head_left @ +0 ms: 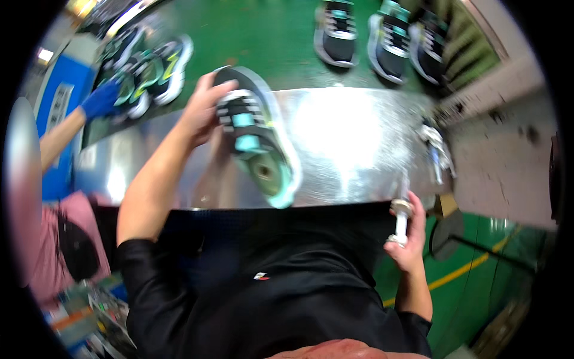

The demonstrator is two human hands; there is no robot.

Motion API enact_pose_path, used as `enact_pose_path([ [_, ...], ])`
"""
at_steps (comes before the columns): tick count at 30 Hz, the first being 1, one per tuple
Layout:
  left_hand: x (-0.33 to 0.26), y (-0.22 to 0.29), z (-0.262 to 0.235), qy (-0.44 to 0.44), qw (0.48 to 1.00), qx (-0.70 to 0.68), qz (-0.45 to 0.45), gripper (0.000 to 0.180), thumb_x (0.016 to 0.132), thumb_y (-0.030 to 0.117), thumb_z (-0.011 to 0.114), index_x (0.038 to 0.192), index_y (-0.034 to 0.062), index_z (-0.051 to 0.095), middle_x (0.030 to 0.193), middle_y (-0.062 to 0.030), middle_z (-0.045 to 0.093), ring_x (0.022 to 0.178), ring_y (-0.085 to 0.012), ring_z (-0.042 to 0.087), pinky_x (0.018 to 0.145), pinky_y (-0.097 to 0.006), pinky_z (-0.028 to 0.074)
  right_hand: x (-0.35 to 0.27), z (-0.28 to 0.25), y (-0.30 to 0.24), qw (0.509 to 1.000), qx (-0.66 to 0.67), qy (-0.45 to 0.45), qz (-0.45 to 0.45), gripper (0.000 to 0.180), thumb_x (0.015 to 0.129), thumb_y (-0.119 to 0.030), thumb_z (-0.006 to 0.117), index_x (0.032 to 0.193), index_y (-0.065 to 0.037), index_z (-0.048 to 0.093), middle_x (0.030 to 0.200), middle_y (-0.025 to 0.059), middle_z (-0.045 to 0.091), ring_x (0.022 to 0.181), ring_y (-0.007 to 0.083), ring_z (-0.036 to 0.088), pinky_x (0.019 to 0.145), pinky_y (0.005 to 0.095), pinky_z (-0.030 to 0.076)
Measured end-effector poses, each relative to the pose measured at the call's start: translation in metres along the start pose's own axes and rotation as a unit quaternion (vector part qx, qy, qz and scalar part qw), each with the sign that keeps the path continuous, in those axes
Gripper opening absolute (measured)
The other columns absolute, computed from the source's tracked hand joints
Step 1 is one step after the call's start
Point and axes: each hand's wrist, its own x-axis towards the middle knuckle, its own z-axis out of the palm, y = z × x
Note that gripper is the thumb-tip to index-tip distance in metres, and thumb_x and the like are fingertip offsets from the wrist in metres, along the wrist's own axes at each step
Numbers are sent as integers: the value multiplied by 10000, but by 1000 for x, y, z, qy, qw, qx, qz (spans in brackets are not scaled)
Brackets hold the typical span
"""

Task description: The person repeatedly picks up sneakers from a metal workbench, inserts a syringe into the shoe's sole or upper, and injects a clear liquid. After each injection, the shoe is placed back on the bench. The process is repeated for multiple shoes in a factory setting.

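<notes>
My left hand point(204, 110) is closed around the toe end of a black and mint-green sneaker point(258, 134). The sneaker is held tilted over the metal worktop, its white-laced top and open collar showing and its heel toward me. At the worktop's front right edge, my right hand point(411, 238) grips a white syringe-like tool point(402, 226) with a thin tip pointing away from me. Its exact kind is blurred. The two hands are well apart, and the tool does not touch the sneaker.
The shiny metal worktop point(347, 143) borders a green surface, where several similar sneakers point(390, 45) stand at the far right. More sneakers point(161, 72) lie at the left, where a co-worker's blue-gloved hand point(101, 100) reaches. Small tools point(436, 149) lie by the right-hand wall point(502, 143).
</notes>
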Motion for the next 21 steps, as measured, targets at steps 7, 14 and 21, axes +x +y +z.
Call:
enact_pose_path([
  [7, -34, 9, 51, -120, 953, -255, 112, 381, 786, 92, 659, 1118, 7, 493, 980, -92, 606, 864, -155, 609, 793, -297, 513, -9, -4, -30, 993, 13, -42, 114, 1102, 550, -660, 754, 1295, 54, 366, 1096, 92, 494, 1001, 169, 512, 873, 314, 425],
  [14, -48, -17, 53, -138, 923, -345, 100, 439, 753, 59, 620, 1176, 59, 502, 1037, -105, 609, 914, -209, 624, 803, -350, 530, 51, 6, -63, 928, 334, -166, -16, 1074, 507, -726, 736, 1271, -88, 330, 979, 127, 497, 789, 157, 420, 621, 263, 325],
  [21, -59, -17, 47, -198, 917, -308, 159, 634, 694, 10, 699, 1271, 72, 444, 1096, -64, 588, 1036, -185, 564, 934, -349, 441, 96, 47, -120, 823, 493, -276, -67, 887, 588, -743, 668, 1193, -142, 422, 804, 178, 601, 715, 213, 453, 599, 319, 307],
])
